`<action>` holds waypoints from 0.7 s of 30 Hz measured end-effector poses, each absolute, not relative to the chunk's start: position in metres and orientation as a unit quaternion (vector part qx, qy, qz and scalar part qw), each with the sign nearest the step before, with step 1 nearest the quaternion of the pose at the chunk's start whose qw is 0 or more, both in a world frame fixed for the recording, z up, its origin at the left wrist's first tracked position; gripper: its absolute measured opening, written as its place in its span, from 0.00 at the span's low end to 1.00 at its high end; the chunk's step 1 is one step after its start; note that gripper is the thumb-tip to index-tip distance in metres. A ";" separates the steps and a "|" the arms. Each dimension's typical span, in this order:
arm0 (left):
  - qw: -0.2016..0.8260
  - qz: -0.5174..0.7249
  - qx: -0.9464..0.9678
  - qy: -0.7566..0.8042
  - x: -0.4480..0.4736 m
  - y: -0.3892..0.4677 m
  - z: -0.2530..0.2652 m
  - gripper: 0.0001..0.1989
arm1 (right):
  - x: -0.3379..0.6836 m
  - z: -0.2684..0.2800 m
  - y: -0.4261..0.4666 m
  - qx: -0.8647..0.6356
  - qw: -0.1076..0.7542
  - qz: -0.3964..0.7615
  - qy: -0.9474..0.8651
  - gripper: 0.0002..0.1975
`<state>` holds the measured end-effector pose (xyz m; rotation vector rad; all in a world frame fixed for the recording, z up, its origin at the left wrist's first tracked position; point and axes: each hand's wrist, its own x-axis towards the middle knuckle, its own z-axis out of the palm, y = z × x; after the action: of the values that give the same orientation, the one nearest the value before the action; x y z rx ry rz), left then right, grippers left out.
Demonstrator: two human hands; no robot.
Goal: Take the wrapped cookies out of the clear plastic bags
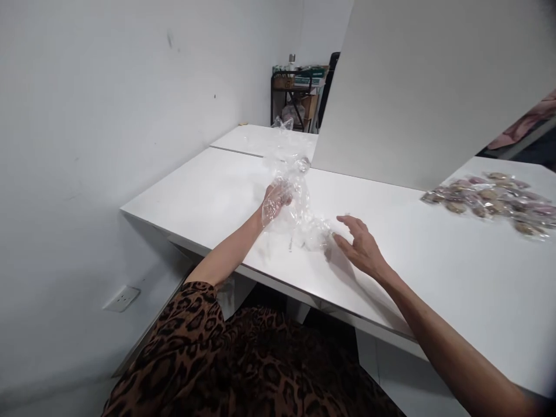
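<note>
A crumpled mass of clear plastic (297,188) stretches across the middle of the white table (191,191), from the back seam towards the front edge. My left hand (278,195) is in it, with the fingers curled round some of the plastic and partly veiled by it. Just right of the plastic's near end, my right hand (359,246) hovers over the table. Its thumb and fingers are apart, and it holds nothing. Whether the right thumb touches the plastic is hard to tell.
Several small wrapped packets (490,200), brown and pinkish, lie in a spread at the right. A tall white panel (403,92) stands across the back of the table. The wall (108,87) borders the left side. A dark shelf rack (299,90) with boxes stands beyond.
</note>
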<state>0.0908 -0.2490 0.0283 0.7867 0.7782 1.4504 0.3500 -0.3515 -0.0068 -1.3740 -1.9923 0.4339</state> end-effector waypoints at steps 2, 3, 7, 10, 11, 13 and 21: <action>0.583 0.663 0.315 0.348 0.073 -0.235 0.049 0.12 | 0.342 -0.002 -0.351 -0.524 0.358 0.137 -0.761 0.23; 0.567 0.680 0.303 0.353 0.064 -0.226 0.061 0.10 | 0.337 0.000 -0.351 -0.520 0.366 0.130 -0.761 0.23; 0.481 0.764 0.285 0.323 0.023 -0.185 0.104 0.04 | 0.315 -0.004 -0.346 -0.492 0.390 0.125 -0.768 0.22; 0.440 0.799 0.288 0.291 -0.004 -0.150 0.127 0.05 | 0.303 -0.022 -0.338 -0.465 0.390 0.109 -0.787 0.21; 0.433 0.803 0.288 0.292 -0.012 -0.138 0.133 0.06 | 0.301 -0.029 -0.336 -0.454 0.388 0.100 -0.796 0.21; 0.417 0.804 0.293 0.306 -0.024 -0.112 0.145 0.07 | 0.301 -0.041 -0.332 -0.433 0.383 0.079 -0.812 0.21; 0.299 0.797 0.347 0.394 -0.039 -0.015 0.153 0.32 | 0.309 -0.050 -0.335 -0.403 0.342 0.100 -0.843 0.22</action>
<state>-0.0389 -0.0150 0.1526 0.9208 1.0465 2.1155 0.3086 -0.3354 -0.0495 -1.0465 -2.1917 0.2590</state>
